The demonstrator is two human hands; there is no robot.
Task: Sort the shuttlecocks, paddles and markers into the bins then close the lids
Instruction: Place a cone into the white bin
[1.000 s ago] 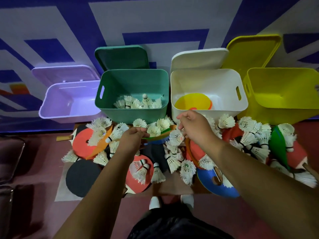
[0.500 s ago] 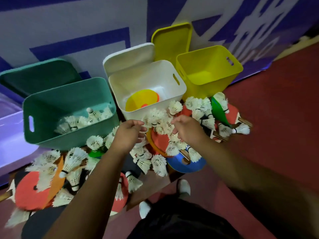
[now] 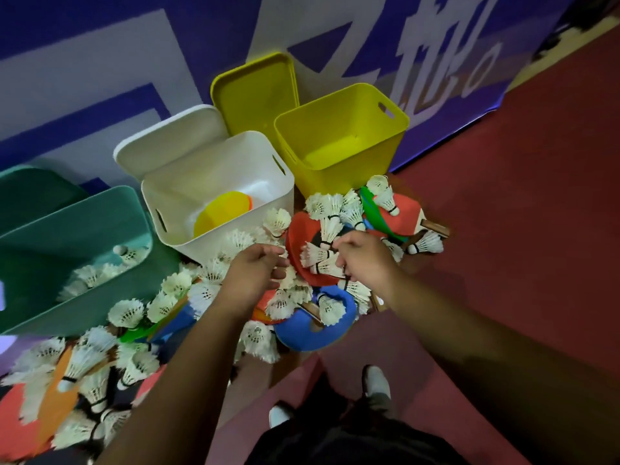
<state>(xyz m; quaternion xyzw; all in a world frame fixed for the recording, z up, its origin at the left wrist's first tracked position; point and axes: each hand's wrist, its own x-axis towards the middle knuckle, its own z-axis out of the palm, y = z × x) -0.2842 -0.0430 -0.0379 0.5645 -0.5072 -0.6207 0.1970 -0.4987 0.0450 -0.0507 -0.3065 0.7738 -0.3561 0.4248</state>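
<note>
A pile of white shuttlecocks (image 3: 208,290), flat disc markers and paddles lies on the floor in front of the open bins. My right hand (image 3: 367,261) pinches a cluster of shuttlecocks (image 3: 318,256) lying on a red disc marker (image 3: 297,236). My left hand (image 3: 253,275) hovers beside it with its fingers curled apart and nothing visibly in them. The green bin (image 3: 67,307) holds several shuttlecocks. Yellow disc markers (image 3: 223,209) lie in the white bin (image 3: 201,250). The yellow bin (image 3: 339,176) is empty. A red paddle (image 3: 407,218) lies at the pile's right end.
All three lids stand open against the blue-and-white wall: yellow lid (image 3: 255,92), white lid (image 3: 171,139), green lid (image 3: 30,193). A blue disc marker (image 3: 318,335) lies near my feet (image 3: 377,380). Red floor stretches to the right.
The view has swung to the right and the purple bin has left the frame. Both hands have shifted right along the pile, and the right hand has closed on shuttlecocks over the red marker.
</note>
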